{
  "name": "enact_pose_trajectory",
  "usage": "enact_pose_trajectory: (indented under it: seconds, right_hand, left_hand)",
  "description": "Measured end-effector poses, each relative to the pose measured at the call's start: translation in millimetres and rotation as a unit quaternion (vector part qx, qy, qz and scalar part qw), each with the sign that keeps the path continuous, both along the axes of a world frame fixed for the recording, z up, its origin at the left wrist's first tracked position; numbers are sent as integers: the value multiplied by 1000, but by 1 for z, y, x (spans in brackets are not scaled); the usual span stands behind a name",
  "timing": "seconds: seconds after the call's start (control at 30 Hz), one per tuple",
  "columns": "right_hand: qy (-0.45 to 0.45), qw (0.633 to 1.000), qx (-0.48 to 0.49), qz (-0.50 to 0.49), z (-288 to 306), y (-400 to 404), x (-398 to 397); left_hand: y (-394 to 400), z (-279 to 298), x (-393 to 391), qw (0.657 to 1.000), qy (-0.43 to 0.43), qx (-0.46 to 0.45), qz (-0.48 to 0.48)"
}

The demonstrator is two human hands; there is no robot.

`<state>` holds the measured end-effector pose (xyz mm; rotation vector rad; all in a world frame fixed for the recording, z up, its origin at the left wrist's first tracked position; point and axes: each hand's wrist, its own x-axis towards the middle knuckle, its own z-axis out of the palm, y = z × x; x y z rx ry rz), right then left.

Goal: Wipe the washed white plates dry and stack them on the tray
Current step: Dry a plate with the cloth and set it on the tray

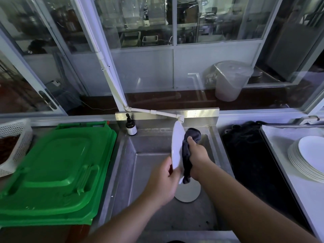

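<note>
A white plate (176,146) stands on edge over the sink (150,181), its lower rim pinched by the left hand (164,183); the right hand (197,153) clutches a dark cloth (188,151) against its face. Wiping is underway; next, carry it to the tray (280,155), where about seven plates (308,158) are stacked. One more plate (188,192) lies in the sink.

Both our forearms reach forward and converge. Our left hand (164,179) curls its fingers round a plate's (176,146) lower edge, thumb up. Our right hand (197,153) grips a cloth (188,155) against the plate's face.
</note>
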<state>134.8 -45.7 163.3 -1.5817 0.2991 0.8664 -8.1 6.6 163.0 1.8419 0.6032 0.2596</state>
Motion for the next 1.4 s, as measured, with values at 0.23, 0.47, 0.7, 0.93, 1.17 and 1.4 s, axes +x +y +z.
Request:
enact_pose_trajectory:
  seconds: [0.23,0.47,0.7,0.93,1.17,1.4]
  right_hand:
    - [142,976,160,-35,2,-16,16]
    - [136,955,263,19,13,-47,42]
    - [92,965,223,105,13,-75,60]
    - [104,976,169,84,0,-93,63]
    - [114,965,217,88,-3,-101,57]
    - [129,965,210,89,-12,-106,46]
  left_hand:
    - [1,-6,-3,972,29,227,-56]
    - [17,-18,-1,921,38,357,-149]
    - [33,-24,-3,839,81,485,-233]
    - [30,-33,1,789,79,558,-245]
    - [17,-31,-14,927,66,367,-40]
    - [17,-31,-5,981,111,50,149]
